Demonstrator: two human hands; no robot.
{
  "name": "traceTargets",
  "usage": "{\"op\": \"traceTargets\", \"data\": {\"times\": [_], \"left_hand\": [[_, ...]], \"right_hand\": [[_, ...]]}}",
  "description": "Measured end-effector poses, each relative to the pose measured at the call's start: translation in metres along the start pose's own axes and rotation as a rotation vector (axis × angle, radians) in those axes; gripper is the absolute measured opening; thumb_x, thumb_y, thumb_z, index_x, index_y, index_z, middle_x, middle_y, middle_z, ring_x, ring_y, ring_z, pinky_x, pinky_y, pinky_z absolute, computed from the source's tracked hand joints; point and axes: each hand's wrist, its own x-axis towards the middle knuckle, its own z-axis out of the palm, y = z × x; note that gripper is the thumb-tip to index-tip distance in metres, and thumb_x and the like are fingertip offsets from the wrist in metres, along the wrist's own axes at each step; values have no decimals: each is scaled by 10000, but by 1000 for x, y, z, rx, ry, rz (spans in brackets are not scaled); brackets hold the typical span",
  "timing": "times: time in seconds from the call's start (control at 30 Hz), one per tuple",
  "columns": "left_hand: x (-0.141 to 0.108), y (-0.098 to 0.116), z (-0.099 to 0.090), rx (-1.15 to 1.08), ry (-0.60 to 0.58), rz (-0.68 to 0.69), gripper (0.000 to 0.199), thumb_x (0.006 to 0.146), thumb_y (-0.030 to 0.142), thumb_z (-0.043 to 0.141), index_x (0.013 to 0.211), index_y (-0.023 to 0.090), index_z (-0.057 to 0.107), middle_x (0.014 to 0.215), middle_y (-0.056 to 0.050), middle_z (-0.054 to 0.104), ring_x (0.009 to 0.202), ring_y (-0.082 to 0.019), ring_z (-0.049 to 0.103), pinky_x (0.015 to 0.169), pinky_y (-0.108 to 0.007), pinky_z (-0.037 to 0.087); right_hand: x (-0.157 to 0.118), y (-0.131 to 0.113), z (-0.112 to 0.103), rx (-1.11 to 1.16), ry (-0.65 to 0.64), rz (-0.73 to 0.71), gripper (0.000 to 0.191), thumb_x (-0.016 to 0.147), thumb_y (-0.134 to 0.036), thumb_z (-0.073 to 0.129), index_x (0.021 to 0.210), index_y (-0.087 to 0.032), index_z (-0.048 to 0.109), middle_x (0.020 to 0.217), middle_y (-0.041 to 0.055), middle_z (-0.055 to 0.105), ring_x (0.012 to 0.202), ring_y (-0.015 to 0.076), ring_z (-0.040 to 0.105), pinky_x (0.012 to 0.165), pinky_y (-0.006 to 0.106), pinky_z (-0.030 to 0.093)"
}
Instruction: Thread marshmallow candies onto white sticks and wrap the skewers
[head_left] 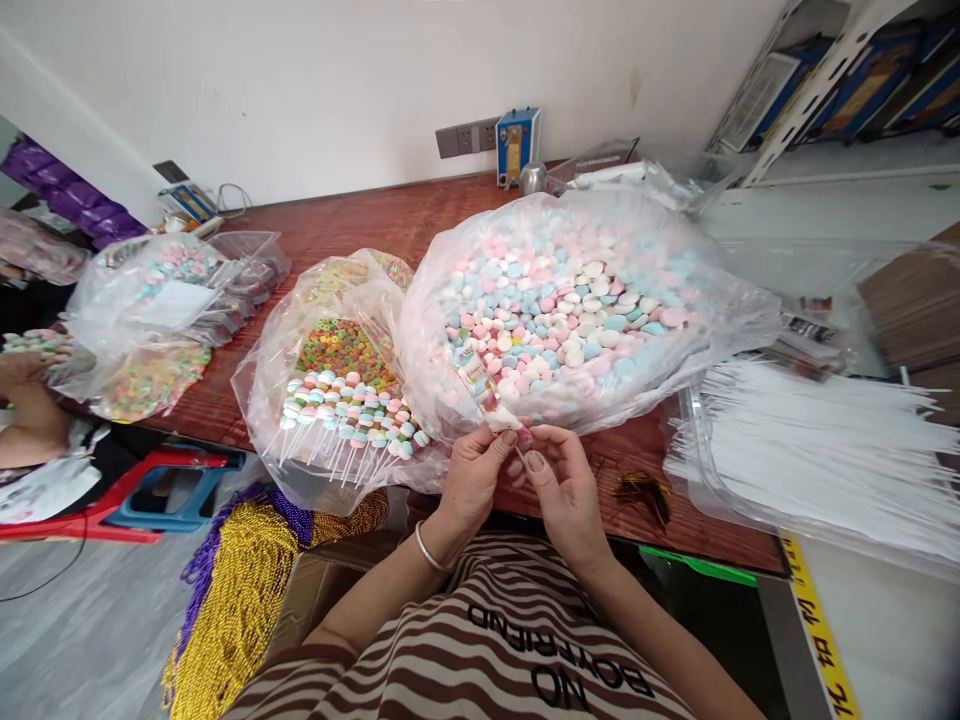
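Note:
My left hand (pixel 474 478) and my right hand (pixel 564 492) meet at the table's front edge, both pinching the lower end of a small printed clear packet (pixel 475 378). The packet tilts up and left over a large open plastic bag of pink, white and blue candies (pixel 592 300). Left of it, finished candy sticks (pixel 352 410) lie across a second bag that holds small multicoloured ring candies (pixel 349 350). A bundle of dark and gold twist ties (pixel 645 497) rests on the table right of my right hand.
At right, a clear tray holds many white sticks (pixel 817 450). A blue box (pixel 517 148) and metal cup (pixel 533 179) stand by the wall. More candy bags (pixel 154 300) and a person's arm (pixel 30 420) are at far left. Gold beads (pixel 240 600) hang below.

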Motion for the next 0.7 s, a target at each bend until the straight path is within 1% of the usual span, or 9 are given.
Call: {"op": "traceTargets", "data": {"times": [0.07, 0.13, 0.2, 0.3, 0.4, 0.47, 0.57, 0.63, 0.7], "left_hand": [[-2, -2, 0, 73, 9, 29, 400, 810, 470, 781, 1094, 189, 797, 537, 50, 532, 500, -83, 437, 506, -215, 408], [-4, -3, -1, 147, 28, 54, 426, 837, 472, 754, 1166, 202, 774, 562, 51, 553, 513, -91, 462, 529, -226, 432], [-6, -4, -1, 184, 25, 60, 449, 849, 481, 739, 1204, 208, 757, 611, 43, 598, 511, -95, 484, 537, -239, 452], [-6, -7, -1, 205, -6, 63, 436, 867, 464, 727, 1216, 206, 752, 641, 39, 611, 515, -90, 498, 554, -240, 467], [-6, -11, -1, 164, 11, 82, 425, 853, 454, 749, 1182, 186, 765, 638, 37, 606, 512, -73, 497, 545, -215, 455], [-4, -13, -1, 49, -27, 18, 500, 819, 500, 770, 1192, 168, 755, 601, 38, 595, 459, -73, 494, 483, -212, 438], [-1, -12, -6, -103, -188, -167, 660, 714, 566, 835, 1221, 157, 730, 567, 26, 602, 409, -112, 539, 411, -232, 453], [2, -8, -10, -139, -292, -263, 702, 632, 541, 898, 1208, 173, 733, 666, -17, 680, 452, -141, 604, 417, -255, 496], [4, -4, -12, -143, -325, -302, 689, 602, 495, 927, 1190, 187, 740, 744, -42, 720, 485, -152, 635, 430, -264, 518]], "right_hand": [[4, 4, -1, 45, 17, 36, 257, 929, -472, 681, 958, -230, 602, 776, -3, 642, 650, 147, 582, 612, 281, 524], [7, 11, -1, 120, -9, 91, 272, 946, -464, 664, 850, -221, 585, 658, -31, 584, 580, 128, 536, 565, 261, 496], [9, 17, -2, 170, 4, 94, 251, 935, -446, 686, 872, -222, 592, 645, -45, 576, 540, 113, 513, 519, 242, 462], [9, 20, -2, 136, 55, 32, 219, 922, -421, 709, 964, -232, 608, 687, -53, 602, 503, 94, 511, 481, 224, 416], [11, 15, -2, 126, 18, 18, 234, 914, -429, 708, 888, -214, 620, 682, -50, 596, 503, 77, 514, 490, 211, 406], [13, 11, -4, 222, -72, 116, 275, 872, -441, 744, 835, -207, 605, 637, -61, 571, 461, 67, 487, 462, 203, 396], [16, 5, -10, 392, -220, 347, 304, 794, -419, 806, 856, -214, 591, 565, -94, 524, 370, 53, 393, 387, 194, 372], [18, 2, -14, 450, -288, 447, 326, 755, -399, 833, 888, -213, 602, 532, -111, 498, 342, 42, 324, 357, 188, 361], [17, 1, -16, 464, -318, 483, 338, 739, -405, 840, 894, -211, 611, 521, -115, 486, 338, 39, 296, 345, 188, 356]]}}
